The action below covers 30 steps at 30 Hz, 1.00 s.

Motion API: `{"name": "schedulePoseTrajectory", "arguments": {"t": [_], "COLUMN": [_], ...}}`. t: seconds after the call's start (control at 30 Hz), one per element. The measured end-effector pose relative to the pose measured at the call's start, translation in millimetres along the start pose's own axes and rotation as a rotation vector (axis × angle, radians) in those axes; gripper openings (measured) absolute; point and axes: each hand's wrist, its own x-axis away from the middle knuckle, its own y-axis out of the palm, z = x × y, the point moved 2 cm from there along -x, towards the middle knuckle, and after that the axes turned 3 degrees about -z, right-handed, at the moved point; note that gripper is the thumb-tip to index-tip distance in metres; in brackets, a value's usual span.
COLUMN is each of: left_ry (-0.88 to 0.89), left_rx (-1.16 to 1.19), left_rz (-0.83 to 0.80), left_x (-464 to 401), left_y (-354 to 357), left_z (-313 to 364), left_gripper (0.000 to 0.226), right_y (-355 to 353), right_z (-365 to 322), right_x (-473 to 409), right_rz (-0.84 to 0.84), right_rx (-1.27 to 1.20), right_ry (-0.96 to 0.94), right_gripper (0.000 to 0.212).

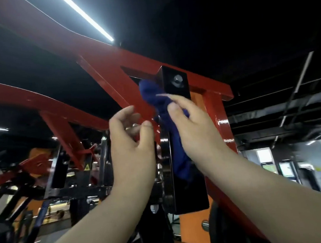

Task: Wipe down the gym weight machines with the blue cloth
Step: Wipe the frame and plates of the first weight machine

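Observation:
A blue cloth (155,97) is bunched against the top of a glossy black upright post (176,83) of a red-framed weight machine (115,82); its tail hangs down the post. My right hand (194,126) grips the cloth between thumb and fingers and holds it to the post. My left hand (130,140) is raised just left of the post, fingers loosely curled, holding nothing, close to the red diagonal beam. A bolt shows on the post's upper face.
Red beams (30,94) run overhead and to the left. A red vertical column (218,121) stands right of the post. More black and orange machines (61,177) fill the lower left. Lit windows (264,155) and ceiling strip lights (90,20) lie beyond.

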Motion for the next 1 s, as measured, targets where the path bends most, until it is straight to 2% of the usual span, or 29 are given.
{"name": "schedulePoseTrajectory", "arguments": {"t": [0.07, 0.13, 0.17, 0.23, 0.3, 0.4, 0.47, 0.5, 0.57, 0.63, 0.73, 0.87, 1.0], "left_ry": [0.104, 0.161, 0.167, 0.161, 0.202, 0.237, 0.246, 0.251, 0.247, 0.238, 0.198, 0.014, 0.18], "left_rx": [-0.051, -0.122, -0.141, -0.131, -0.122, -0.12, -0.132, -0.163, -0.272, -0.346, -0.326, -0.215, -0.364], "left_rz": [-0.074, -0.128, -0.148, -0.165, -0.1, 0.079, 0.133, 0.091, -0.111, -0.266, -0.345, -0.384, -0.394], "left_x": [-1, -2, -3, -3, 0, -10, -29, -38, -44, -40, -57, -109, -68], "left_y": [4, 9, 12, 17, 23, 29, 30, 31, 40, 49, 54, 54, 47], "left_z": [11, 11, 8, 1, -2, -4, -7, -9, -19, -28, -27, -17, -21], "left_gripper": [0.032, 0.041, 0.046, 0.052, 0.052, 0.045, 0.045, 0.046, 0.048, 0.049, 0.052, 0.052, 0.051], "right_y": [14, 22, 22, 17, 14, 12, 5, -3, -18, -21, -13, -20, -35], "right_z": [-9, -16, -19, -22, -17, -11, -18, -20, -12, 3, 28, 30, 24], "right_x": [-8, -12, -13, -15, -12, -8, -6, -5, 1, 12, 28, 26, 16], "right_rz": [-0.055, -0.124, -0.156, -0.214, -0.236, -0.228, -0.168, -0.078, 0.054, 0.001, -0.157, -0.169, -0.256], "right_rx": [-0.373, -0.687, -0.772, -0.759, -0.603, -0.372, -0.181, -0.074, 0.09, 0.239, 0.372, 0.475, 0.64], "right_ry": [0.168, 0.373, 0.431, 0.464, 0.446, 0.314, 0.186, 0.122, 0.067, 0.101, 0.117, 0.126, 0.1], "right_gripper": [0.025, 0.043, 0.055, 0.063, 0.056, 0.042, 0.038, 0.036, 0.036, 0.048, 0.068, 0.074, 0.087]}}
